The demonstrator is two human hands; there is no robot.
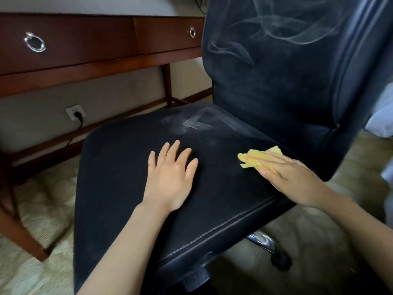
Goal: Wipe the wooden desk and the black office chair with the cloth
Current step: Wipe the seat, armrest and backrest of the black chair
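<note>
The black office chair (212, 209) fills the middle of the view, its seat facing me and its backrest at the upper right, both marked with pale dusty streaks. My left hand (170, 177) rests flat on the seat with fingers spread. My right hand (293, 179) presses a crumpled yellow cloth (253, 157) onto the right side of the seat with straight fingers. The wooden desk (85, 64) stands behind the chair at the upper left, showing two drawers with metal ring handles.
A wall socket (74, 112) with a black plug and cable sits under the desk. A desk leg (19, 233) slants down at the left. The chair's chrome base and a castor (280, 260) show below the seat. Patterned carpet covers the floor.
</note>
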